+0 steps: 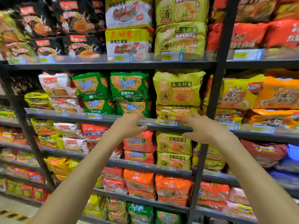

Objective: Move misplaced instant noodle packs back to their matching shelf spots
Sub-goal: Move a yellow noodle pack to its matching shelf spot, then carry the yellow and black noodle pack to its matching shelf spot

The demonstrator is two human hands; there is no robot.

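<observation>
Both my hands are raised in front of the second shelf's front rail (152, 122) and hold nothing. My left hand (129, 125) has loosely curled fingers just below the green noodle packs (129, 86). My right hand (203, 128) points its fingers left, in front of the lower yellow soup-noodle pack (176, 113). A second yellow pack (178, 88) lies stacked on top of that one. Below my hands sit red-orange packs (139, 143) and more yellow packs (174, 143).
Dark metal shelving is packed with noodle multipacks: black packs (76, 21) top left, yellow-white packs (129, 42) top centre, red packs (250, 34) top right, orange packs (279, 94) at right. A black upright post (215, 94) splits the bays. Price tags (171, 56) line the rails.
</observation>
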